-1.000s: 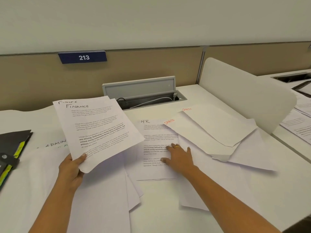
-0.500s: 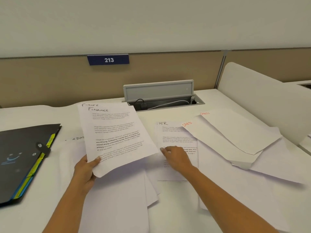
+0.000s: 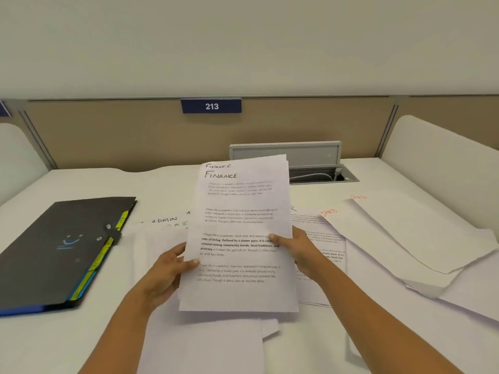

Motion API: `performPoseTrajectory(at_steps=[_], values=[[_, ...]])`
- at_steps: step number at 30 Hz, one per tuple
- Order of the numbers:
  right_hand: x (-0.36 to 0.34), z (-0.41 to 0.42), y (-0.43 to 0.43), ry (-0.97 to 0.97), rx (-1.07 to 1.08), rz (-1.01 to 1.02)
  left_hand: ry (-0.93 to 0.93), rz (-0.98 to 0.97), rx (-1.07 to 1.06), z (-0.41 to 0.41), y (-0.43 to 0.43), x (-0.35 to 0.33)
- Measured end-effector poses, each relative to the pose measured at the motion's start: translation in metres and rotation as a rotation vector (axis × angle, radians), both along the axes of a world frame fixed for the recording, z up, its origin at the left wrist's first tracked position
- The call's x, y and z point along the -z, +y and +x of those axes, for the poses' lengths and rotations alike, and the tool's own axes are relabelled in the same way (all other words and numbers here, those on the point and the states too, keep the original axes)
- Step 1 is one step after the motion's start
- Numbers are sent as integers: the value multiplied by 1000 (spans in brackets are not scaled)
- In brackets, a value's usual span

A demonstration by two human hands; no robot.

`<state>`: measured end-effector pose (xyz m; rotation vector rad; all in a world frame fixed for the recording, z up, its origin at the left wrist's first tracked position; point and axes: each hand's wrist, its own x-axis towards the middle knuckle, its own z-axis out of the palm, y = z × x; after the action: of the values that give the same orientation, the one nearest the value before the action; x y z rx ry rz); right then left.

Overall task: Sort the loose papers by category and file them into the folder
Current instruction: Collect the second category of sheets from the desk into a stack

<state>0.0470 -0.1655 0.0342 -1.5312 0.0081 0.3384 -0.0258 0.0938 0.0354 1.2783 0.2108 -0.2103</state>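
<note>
Beige partition [image 3: 108,136] with a blue plate [image 3: 211,106] reading 213 backs a white surface [image 3: 40,346] strewn with papers. Well left of the Finance stack [image 3: 240,230] lies the dark folder [image 3: 54,252], closed, with coloured tabs showing along its near edge. Between the two, sheets marked Admin [image 3: 164,220] lie flat, partly behind the stack.

The left hand [image 3: 164,273] grasps the stack's left edge below mid-height, thumb on the printed face and fingers tucked behind. The stack stands lifted off the surface, roughly upright and facing the camera, with a second Finance heading peeking out above the first. The right hand [image 3: 302,252] pinches the right edge a little higher up, thumb in front, fingers hidden behind the paper. Both forearms reach forward and converge on it.

These few sheets look light, thin and floppy, and likely to slip across one another, so a hold on both side edges seems the sound one for squaring them up. One hand alone would probably let the top droop.

Just right of the stack a printed sheet [image 3: 324,255] lies flat, and further right the Sports sheets [image 3: 405,233] overlap it.
</note>
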Motion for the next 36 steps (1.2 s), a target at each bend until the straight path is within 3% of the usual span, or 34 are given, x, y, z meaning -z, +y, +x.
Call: performPoseTrajectory(at_steps=[7,12,19,26,36], values=[[-21,-1,16,-119,-53,115,-231,83,-232,22,-3,-35],[-38,-1,26,-238,-33,175,-367,61,-264,22,-4,-48],[-19,-9,40,-183,-18,85,-235,159,-267,11,-1,-13],[-25,0,54,-169,-26,31,-196,152,-285,11,12,-20],[-5,5,99,-65,-255,-125,14,327,-411,-2,78,-2]])
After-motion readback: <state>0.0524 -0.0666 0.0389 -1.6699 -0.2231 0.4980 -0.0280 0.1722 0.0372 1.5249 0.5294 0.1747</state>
